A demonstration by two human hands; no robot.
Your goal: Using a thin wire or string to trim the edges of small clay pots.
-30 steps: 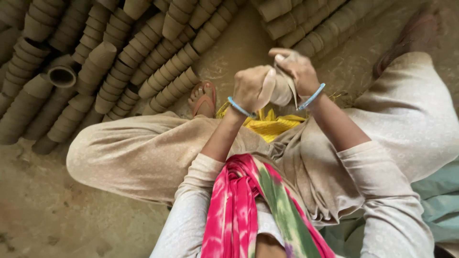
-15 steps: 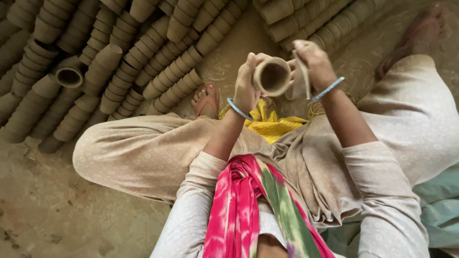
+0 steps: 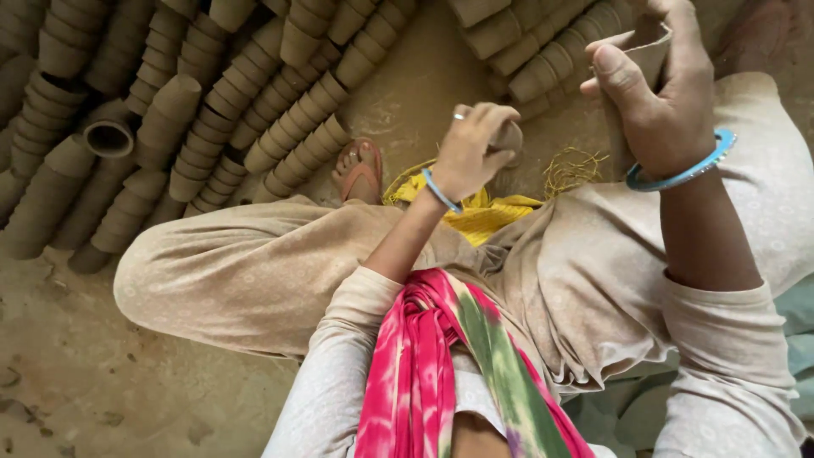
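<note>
My right hand (image 3: 657, 102) is up high, fingers wrapped tight around a clay cup (image 3: 646, 53). The cup is plain, dusty brown, with a thin rim. I think it is light and stiff but could crack, so I hold its side, not the rim. My left hand (image 3: 475, 148) is curled shut on a small brown lump (image 3: 509, 136); I cannot tell what it is. Rows of cups (image 3: 297, 153) lie stacked on the ground.
</note>
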